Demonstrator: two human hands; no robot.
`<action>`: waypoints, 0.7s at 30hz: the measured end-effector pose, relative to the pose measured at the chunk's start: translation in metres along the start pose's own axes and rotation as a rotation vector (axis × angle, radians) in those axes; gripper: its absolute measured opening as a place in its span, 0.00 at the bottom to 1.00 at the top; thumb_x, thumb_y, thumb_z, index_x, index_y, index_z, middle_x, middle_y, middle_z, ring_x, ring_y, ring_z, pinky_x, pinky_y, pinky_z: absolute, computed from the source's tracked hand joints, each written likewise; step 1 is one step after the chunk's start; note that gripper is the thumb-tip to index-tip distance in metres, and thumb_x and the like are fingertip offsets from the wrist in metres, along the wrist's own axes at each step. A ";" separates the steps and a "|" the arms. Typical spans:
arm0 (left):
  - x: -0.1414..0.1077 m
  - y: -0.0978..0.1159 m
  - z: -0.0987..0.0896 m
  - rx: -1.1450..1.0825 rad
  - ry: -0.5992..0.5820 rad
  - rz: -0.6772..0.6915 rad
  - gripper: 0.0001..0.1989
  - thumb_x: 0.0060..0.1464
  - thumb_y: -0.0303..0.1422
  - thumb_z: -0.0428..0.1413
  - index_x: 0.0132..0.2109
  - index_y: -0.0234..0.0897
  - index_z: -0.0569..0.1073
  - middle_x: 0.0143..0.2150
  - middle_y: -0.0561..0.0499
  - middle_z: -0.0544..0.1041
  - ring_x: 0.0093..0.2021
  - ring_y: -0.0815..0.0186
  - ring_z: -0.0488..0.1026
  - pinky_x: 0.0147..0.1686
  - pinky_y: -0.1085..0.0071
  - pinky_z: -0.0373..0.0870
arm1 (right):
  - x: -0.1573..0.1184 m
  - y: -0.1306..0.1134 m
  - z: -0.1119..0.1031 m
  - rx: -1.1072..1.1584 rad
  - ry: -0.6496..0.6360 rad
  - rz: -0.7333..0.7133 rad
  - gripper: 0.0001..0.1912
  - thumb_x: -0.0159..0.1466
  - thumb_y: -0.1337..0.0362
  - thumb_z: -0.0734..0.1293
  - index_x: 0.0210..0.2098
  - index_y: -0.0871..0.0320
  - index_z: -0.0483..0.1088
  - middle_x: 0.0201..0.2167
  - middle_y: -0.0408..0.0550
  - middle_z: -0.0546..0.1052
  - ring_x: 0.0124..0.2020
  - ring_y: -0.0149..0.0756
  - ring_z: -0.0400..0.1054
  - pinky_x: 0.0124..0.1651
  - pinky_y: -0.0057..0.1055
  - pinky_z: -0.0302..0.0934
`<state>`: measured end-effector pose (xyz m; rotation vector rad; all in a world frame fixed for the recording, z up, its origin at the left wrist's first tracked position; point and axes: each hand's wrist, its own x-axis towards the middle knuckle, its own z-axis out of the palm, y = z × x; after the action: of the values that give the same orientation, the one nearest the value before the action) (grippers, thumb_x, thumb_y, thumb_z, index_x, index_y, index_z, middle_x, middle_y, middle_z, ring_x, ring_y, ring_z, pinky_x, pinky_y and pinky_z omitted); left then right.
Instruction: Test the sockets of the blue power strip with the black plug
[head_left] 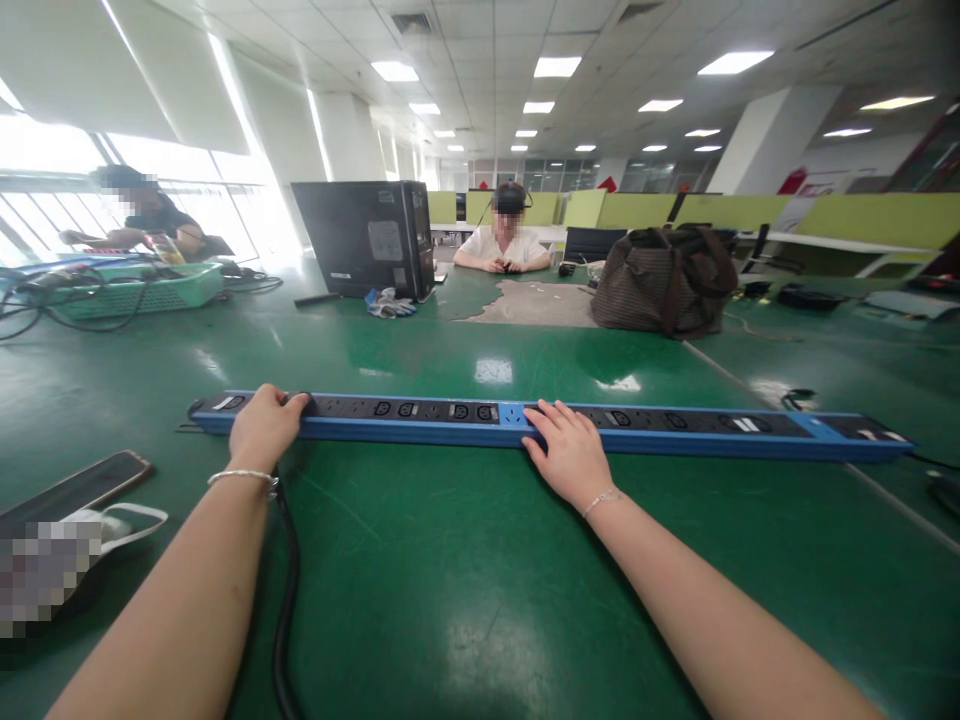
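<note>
A long blue and black power strip (420, 432) with a row of sockets lies across the green table. Near its left end, my left hand (264, 428) is closed around a black plug (298, 402) at the strip's top face; how deep the plug sits is hidden. A thick black cable (286, 600) runs from under that hand down toward me. My right hand (568, 450) lies with fingers spread over the strip's middle, just right of a light blue socket (513, 413), and its fingers touch the top.
At left are a phone (82, 490) and a partly blurred white-strapped item (90, 545). Farther back stand a green basket (142, 292) of cables, a black computer case (360, 240), gloves (390, 304) and a brown bag (660, 280). Two people sit beyond.
</note>
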<state>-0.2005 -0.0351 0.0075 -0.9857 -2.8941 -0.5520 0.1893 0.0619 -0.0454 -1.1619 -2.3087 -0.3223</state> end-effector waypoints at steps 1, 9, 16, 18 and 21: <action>-0.001 0.000 0.000 -0.004 0.005 -0.004 0.20 0.50 0.49 0.45 0.38 0.37 0.66 0.41 0.38 0.75 0.41 0.51 0.72 0.35 0.63 0.65 | 0.000 0.000 0.000 0.001 0.001 0.000 0.20 0.62 0.57 0.58 0.51 0.53 0.67 0.54 0.49 0.67 0.57 0.44 0.56 0.55 0.44 0.48; 0.000 -0.005 0.008 -0.129 0.069 0.003 0.18 0.49 0.48 0.47 0.36 0.38 0.65 0.40 0.41 0.74 0.41 0.55 0.71 0.38 0.64 0.64 | 0.001 -0.001 0.000 -0.002 -0.005 0.005 0.19 0.61 0.58 0.58 0.51 0.53 0.67 0.55 0.48 0.67 0.57 0.44 0.56 0.55 0.44 0.48; -0.005 -0.005 0.014 -0.200 0.134 -0.014 0.17 0.48 0.48 0.48 0.35 0.38 0.66 0.38 0.43 0.74 0.40 0.56 0.70 0.38 0.64 0.64 | 0.001 -0.001 0.000 0.006 -0.006 0.006 0.19 0.61 0.57 0.59 0.51 0.53 0.67 0.54 0.49 0.67 0.57 0.44 0.56 0.55 0.44 0.48; -0.005 -0.006 0.016 -0.227 0.158 -0.011 0.16 0.48 0.47 0.49 0.34 0.38 0.66 0.36 0.46 0.74 0.39 0.58 0.70 0.38 0.65 0.64 | 0.001 0.000 0.001 0.004 -0.001 0.004 0.19 0.61 0.57 0.59 0.51 0.53 0.67 0.54 0.49 0.67 0.57 0.45 0.56 0.55 0.44 0.48; -0.006 -0.008 0.020 -0.266 0.193 -0.015 0.16 0.47 0.47 0.49 0.34 0.39 0.66 0.32 0.49 0.72 0.36 0.60 0.70 0.37 0.66 0.65 | 0.001 0.000 0.002 0.000 0.006 0.007 0.20 0.61 0.58 0.59 0.51 0.53 0.67 0.54 0.49 0.67 0.57 0.44 0.56 0.55 0.44 0.48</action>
<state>-0.1993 -0.0374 -0.0143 -0.8797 -2.7074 -0.9941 0.1885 0.0633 -0.0464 -1.1676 -2.2991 -0.3231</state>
